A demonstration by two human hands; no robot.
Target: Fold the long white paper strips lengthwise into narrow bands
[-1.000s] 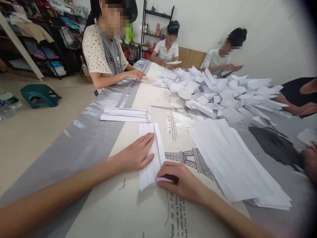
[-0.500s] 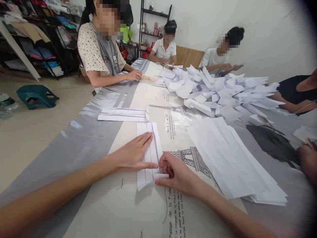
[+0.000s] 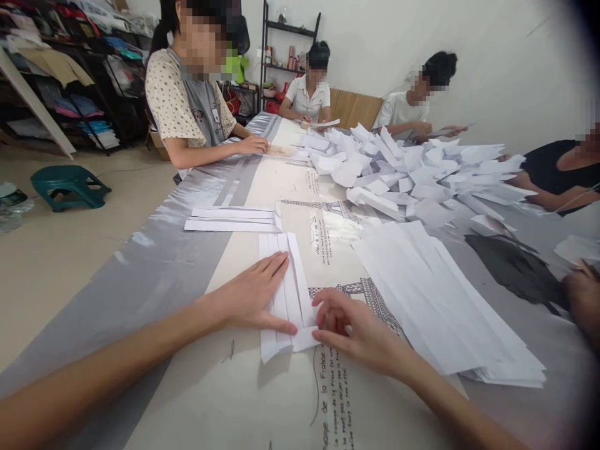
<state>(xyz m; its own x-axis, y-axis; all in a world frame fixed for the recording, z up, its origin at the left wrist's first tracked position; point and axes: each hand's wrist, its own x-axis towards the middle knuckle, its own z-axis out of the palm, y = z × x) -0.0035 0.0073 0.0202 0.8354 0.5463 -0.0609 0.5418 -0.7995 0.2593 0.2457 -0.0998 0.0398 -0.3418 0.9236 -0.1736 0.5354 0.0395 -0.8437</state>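
A folded white paper (image 3: 296, 284) with long parallel creases lies on the printed table cover. Flat across its left part rests my left hand (image 3: 255, 290), thumb spread away from the fingers. My right hand (image 3: 340, 322) is at the paper's lower right, its fingers curled and apart from the thumb; the thumb tip is at the small flap (image 3: 305, 338) that sticks out there. Nothing shows between its thumb and fingers. Another folded paper (image 3: 232, 219) lies just beyond, to the left.
On the right lies a stack of white sheets (image 3: 431, 300), with a large heap of folded papers (image 3: 403, 169) behind it. A dark cloth-like item (image 3: 515, 269) is at the right. Several people sit around the table (image 3: 187, 269).
My right hand has moved slightly right and its fingers have opened away from the paper's edge. The small flap shows more. My left hand stays nearly in place.
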